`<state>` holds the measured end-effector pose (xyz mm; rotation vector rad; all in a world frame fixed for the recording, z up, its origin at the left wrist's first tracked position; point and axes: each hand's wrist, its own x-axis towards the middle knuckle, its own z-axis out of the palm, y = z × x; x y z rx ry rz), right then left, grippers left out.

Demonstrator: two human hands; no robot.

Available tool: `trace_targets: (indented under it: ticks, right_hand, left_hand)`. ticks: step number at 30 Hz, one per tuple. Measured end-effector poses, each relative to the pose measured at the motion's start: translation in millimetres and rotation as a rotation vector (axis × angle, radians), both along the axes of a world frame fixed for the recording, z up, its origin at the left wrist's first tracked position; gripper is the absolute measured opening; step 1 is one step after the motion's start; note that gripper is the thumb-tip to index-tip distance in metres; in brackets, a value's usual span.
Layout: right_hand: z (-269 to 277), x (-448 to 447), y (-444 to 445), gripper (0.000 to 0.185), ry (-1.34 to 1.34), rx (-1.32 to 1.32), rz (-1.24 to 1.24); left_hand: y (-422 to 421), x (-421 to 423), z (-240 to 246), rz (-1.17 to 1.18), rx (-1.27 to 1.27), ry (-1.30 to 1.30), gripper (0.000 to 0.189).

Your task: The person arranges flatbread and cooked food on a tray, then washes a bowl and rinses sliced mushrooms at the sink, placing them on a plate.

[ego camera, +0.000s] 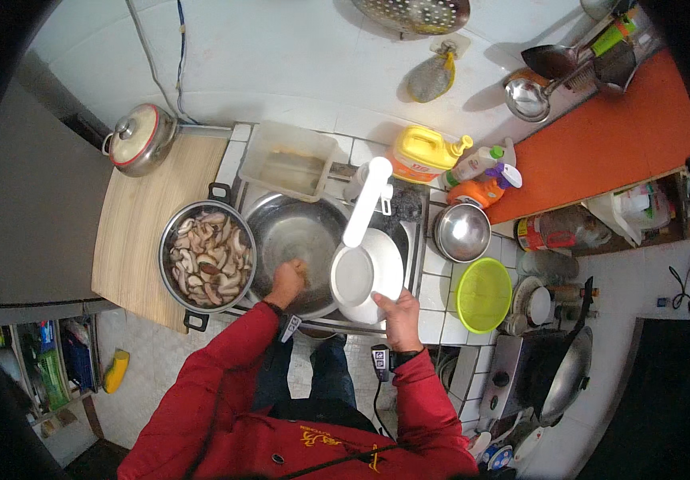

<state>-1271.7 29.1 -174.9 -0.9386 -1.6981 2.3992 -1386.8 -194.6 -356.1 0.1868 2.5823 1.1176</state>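
Observation:
My left hand [288,283] is lowered into a wide stainless steel basin [327,210] in the sink. Its fingers are curled, and whether they close on anything is hidden. With thumb and fingers my right hand [401,318] grips the near rim of a white dish [390,264], tilted over the basin's right side. Above the dish reaches a white faucet spout [369,201]. Left of the basin stands a two-handled metal pot [165,279], filled with sliced mushrooms [213,255].
Behind the basin sits a clear plastic tub [288,141]. A yellow detergent jug [423,153] and an orange spray bottle [474,193] stand behind the faucet. To the right are stacked steel bowls [463,233], a green basket [484,294] and a wok [567,375]. A lidded pot [141,141] stands far left.

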Motion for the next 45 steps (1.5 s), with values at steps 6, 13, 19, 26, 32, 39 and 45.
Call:
trace_targets:
  ticks: [6,13,19,26,32,39,45]
  right_hand:
    - [13,9,19,0.019,-0.005,0.148,0.008]
    - [18,18,22,0.028,0.181,0.45,0.098]
    - [28,39,47,0.023,-0.034,0.217,0.27]
    - [25,51,57,0.033,0.091,-0.049,-0.013]
    - [6,43,63,0.039,0.126,-0.331,-0.315]
    - [-13,27,45,0.034,0.172,-0.441,-0.437]
    - [-20,17,18,0.027,0.183,-0.398,-0.396]
  left_hand:
    - [67,58,164,0.05,0.489,0.153,0.027]
    - [144,79,232,-0.406,0.374,0.517,0.039]
    - [164,17,185,-0.175,0.668,-0.068,0.022]
    - [133,-2,85,0.184,0.939,-0.545,0.032]
    - [117,43,75,0.275,0.93,-0.463,0.037]
    - [122,90,112,0.156,0.798,-0.008,0.029]
    - [140,113,133,-0.312,0.546,0.204,0.044]
